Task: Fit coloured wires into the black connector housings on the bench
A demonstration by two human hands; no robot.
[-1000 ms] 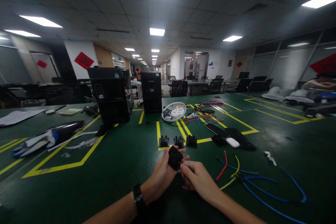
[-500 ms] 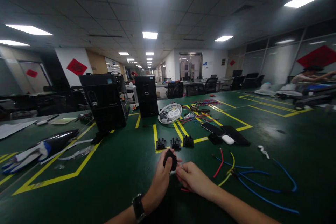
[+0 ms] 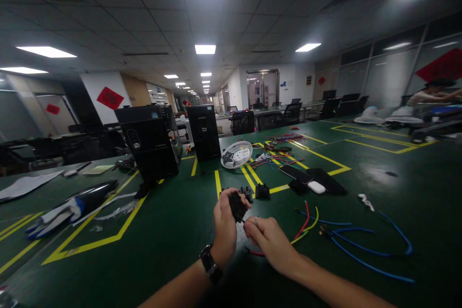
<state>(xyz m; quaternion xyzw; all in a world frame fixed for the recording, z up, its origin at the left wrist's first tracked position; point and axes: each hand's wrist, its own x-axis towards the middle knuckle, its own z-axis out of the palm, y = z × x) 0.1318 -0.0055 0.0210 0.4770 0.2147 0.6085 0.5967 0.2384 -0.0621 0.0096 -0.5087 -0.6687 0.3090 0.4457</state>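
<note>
My left hand (image 3: 225,224) is wrapped round a small black plastic block (image 3: 237,207), tilted above the table. Close against the block's lower right side, my right hand (image 3: 267,238), wearing a ring, pinches a small dark thing too fine to make out. Below its fingers shows a red wire (image 3: 255,253); whether the hand holds it, I cannot tell. Just beyond my left hand stand similar black plastic pieces, one in full view (image 3: 263,191) and others partly hidden. Right of my right hand lie a yellow-green wire (image 3: 314,221), another red wire (image 3: 302,226) and blue wires (image 3: 361,249).
On the green table (image 3: 173,260) stand two black computer cases (image 3: 147,144) and a white basket (image 3: 237,155). Phones (image 3: 294,173), a white earbud case (image 3: 316,187) and a wire heap (image 3: 274,158) lie right. Gloves (image 3: 57,216) lie left. Another person (image 3: 433,94) sits far right.
My left hand has turned the black block upright, its fingers now over the top. The right hand stays pinched beside it. The yellow-green wire has shifted left, away from the blue wires. The view has shifted slightly.
</note>
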